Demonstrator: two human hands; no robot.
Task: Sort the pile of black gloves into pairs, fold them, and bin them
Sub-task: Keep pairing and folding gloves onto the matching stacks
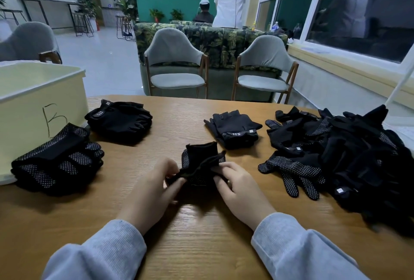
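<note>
On the table (201, 223), a folded glove (201, 163) lies at centre between the left hand (154, 188) and the right hand (242, 190). The loose pile (358, 156) lies at three o'clock, a strapped pair (235, 129) at one o'clock. Two stacks (58, 163) (118, 120) lie at nine and eleven o'clock, beside the bin (33, 100). Two chairs (177, 65) (266, 67) stand behind the table at twelve o'clock.
</note>
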